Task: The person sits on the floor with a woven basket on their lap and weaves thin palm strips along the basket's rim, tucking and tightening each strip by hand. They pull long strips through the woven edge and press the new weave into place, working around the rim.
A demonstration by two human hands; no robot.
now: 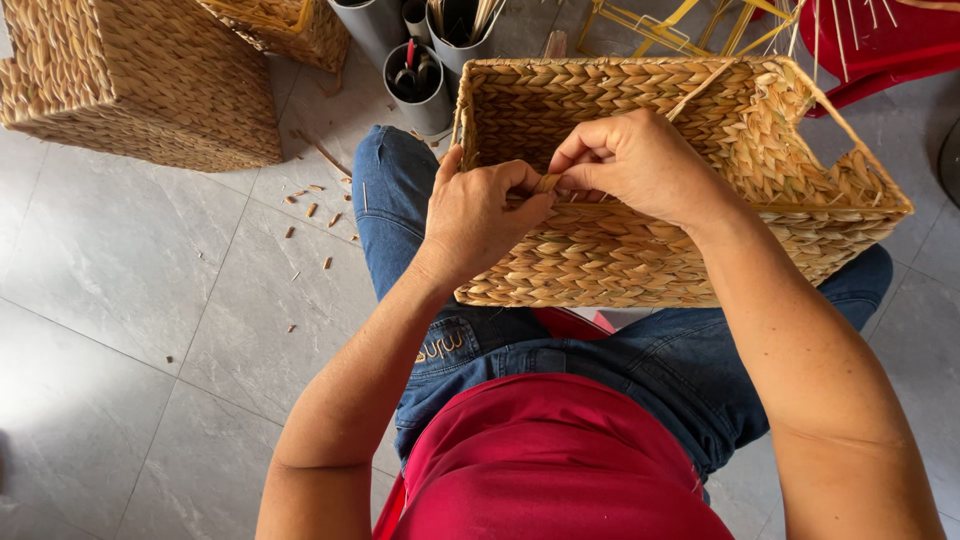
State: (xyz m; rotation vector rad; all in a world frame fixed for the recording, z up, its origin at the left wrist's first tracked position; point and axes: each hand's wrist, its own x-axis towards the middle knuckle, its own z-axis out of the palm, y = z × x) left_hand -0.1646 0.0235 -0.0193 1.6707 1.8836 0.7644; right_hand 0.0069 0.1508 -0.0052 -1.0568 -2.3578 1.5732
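1. A rectangular basket woven of tan, braided straw (610, 255) is rested across the lap on blue jeans (640, 360), tipped so that its open inside faces up and away.
2. The left hand (478, 215) is laid over the basket's near rim, its fingers curled shut around a flat tan straw strand (546, 183).
3. The right hand (640, 165) is set just beside the left, touching it, with thumb and fingertips pinched together on the same strand.
4. The strand is thus held between both grips at the rim; how far it runs into the weave cannot quite be told, as the fingers hide it.
5. Beyond the hands, past the far wall of the basket, grey plastic tubes holding tools (420, 85) are stood on the grey tiled floor (130, 300).
6. To the left of the grip, well apart, a second woven straw basket (150, 85) is seen, with short straw offcuts (310, 205) scattered between.
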